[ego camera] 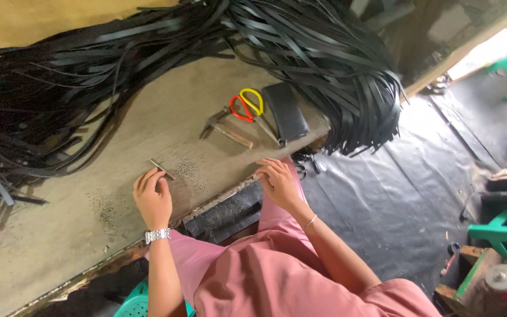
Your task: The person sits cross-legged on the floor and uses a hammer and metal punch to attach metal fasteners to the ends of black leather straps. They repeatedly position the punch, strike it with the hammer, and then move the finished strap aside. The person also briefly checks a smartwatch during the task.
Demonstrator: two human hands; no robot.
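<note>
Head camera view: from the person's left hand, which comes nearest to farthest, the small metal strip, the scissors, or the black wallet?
From the left hand:
1. Small metal strip, at the fingertips, seemingly touching.
2. Scissors with red and yellow handles, further up the table to the right.
3. Black wallet, just beyond the scissors, near the table's right edge.

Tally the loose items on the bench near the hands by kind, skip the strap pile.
Scissors: 1
Hammer: 1
Black pouch: 1
Small metal punch, at the left hand: 1
Total: 4
</note>
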